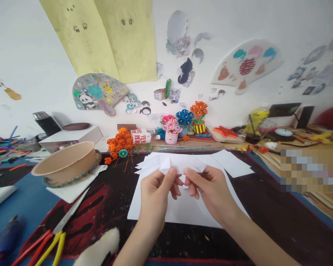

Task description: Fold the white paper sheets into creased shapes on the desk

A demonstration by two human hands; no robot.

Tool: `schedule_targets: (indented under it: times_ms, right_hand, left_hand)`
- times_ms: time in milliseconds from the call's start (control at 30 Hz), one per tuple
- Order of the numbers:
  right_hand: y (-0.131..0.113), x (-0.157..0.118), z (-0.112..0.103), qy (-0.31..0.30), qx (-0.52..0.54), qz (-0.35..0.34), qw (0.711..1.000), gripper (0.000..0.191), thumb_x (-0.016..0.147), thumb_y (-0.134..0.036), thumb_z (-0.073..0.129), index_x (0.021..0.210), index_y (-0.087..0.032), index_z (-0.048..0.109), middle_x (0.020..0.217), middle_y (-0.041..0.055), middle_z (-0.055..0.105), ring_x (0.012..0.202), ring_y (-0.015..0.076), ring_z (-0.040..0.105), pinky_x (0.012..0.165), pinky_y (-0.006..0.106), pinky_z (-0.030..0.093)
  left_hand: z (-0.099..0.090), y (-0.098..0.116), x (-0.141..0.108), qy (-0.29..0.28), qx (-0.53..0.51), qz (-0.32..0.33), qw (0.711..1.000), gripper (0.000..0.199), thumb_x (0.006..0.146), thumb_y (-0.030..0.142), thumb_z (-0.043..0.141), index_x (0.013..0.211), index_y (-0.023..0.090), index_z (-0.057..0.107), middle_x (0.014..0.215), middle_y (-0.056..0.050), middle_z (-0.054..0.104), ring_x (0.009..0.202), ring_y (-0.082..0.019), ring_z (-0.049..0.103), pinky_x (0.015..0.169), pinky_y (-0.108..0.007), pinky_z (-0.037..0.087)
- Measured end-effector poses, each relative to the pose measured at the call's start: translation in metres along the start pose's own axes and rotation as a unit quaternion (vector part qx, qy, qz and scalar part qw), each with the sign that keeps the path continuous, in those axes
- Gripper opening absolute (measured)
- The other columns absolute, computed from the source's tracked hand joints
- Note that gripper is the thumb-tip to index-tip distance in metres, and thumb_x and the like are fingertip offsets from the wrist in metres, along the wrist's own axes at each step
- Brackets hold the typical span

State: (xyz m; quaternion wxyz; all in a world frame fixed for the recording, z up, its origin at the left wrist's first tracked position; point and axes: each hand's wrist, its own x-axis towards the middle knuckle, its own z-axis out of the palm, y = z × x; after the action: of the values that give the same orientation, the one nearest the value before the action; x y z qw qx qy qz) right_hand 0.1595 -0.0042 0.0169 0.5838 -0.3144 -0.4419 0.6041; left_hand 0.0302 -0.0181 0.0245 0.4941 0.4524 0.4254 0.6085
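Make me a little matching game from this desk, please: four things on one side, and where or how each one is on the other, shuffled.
Things:
1. Folded paper
2. Bowl
3. Striped pot
4. Bottle with red writing

Places, colours and states:
A. Lying on its side
B. Holding orange flowers
C. Pinched by the left hand and right hand
D. Tan

Right pairs: 1-C, 2-D, 3-B, 4-A.

Both hands (pixel 157 188) (pixel 212 186) pinch a folded white paper (pixel 184 162).

Folded white paper (pixel 184 163), roughly level
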Motion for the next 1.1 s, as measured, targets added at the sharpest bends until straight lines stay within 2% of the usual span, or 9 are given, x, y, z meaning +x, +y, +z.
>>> schedule_targets:
  times_ms: [133, 267, 633, 867, 1100]
  right_hand:
    - [-0.001, 0.0, -0.001, 0.005, 0.002, 0.004, 1.0, 0.023, 0.078, -0.033, 0.076, 0.063, -0.016, 0.068, 0.057, -0.0008, 0.063, 0.043, 0.0063, 0.052, 0.039, 0.018, 0.038]
    - [-0.004, 0.001, -0.004, 0.013, -0.011, 0.001, 1.0, 0.028, 0.079, -0.035, 0.074, 0.06, -0.015, 0.068, 0.052, -0.0006, 0.06, 0.043, 0.0067, 0.05, 0.041, 0.019, 0.038]
    - [-0.008, 0.005, -0.01, -0.017, -0.049, -0.001, 0.999, 0.034, 0.082, -0.041, 0.07, 0.062, -0.014, 0.071, 0.051, 0.0028, 0.061, 0.045, 0.0092, 0.052, 0.043, 0.021, 0.038]
    - [-0.008, 0.007, -0.013, -0.007, -0.072, 0.003, 0.997, 0.037, 0.082, -0.041, 0.071, 0.058, -0.013, 0.07, 0.048, 0.0027, 0.06, 0.044, 0.0094, 0.051, 0.043, 0.022, 0.038]
    - [-0.015, 0.011, -0.02, -0.098, -0.096, 0.041, 0.99, 0.041, 0.089, -0.045, 0.06, 0.066, -0.013, 0.071, 0.053, 0.0044, 0.065, 0.049, 0.0108, 0.057, 0.049, 0.022, 0.044]
  left_hand:
    - [-0.001, 0.002, 0.001, -0.014, 0.012, 0.0, 1.0, 0.035, 0.083, 0.039, 0.065, 0.06, 0.012, 0.065, 0.053, -0.002, 0.06, 0.042, -0.008, 0.048, 0.041, -0.02, 0.038]
    - [0.0, 0.008, 0.001, -0.015, 0.03, 0.016, 0.999, 0.027, 0.081, 0.033, 0.068, 0.063, 0.013, 0.064, 0.052, 0.001, 0.058, 0.045, -0.007, 0.048, 0.045, -0.019, 0.038]
    - [-0.002, 0.007, -0.003, 0.034, 0.05, 0.057, 0.997, 0.027, 0.083, 0.029, 0.065, 0.059, 0.015, 0.065, 0.049, 0.001, 0.058, 0.046, -0.009, 0.048, 0.047, -0.02, 0.039]
    - [-0.004, 0.009, 0.001, 0.002, 0.041, -0.009, 0.999, 0.024, 0.081, 0.03, 0.068, 0.062, 0.015, 0.063, 0.056, 0.0, 0.062, 0.049, -0.009, 0.051, 0.05, -0.02, 0.041]
    - [-0.004, 0.009, 0.003, 0.038, 0.026, 0.012, 0.999, 0.023, 0.08, 0.027, 0.068, 0.061, 0.014, 0.062, 0.056, 0.0, 0.061, 0.05, -0.008, 0.05, 0.05, -0.019, 0.04]
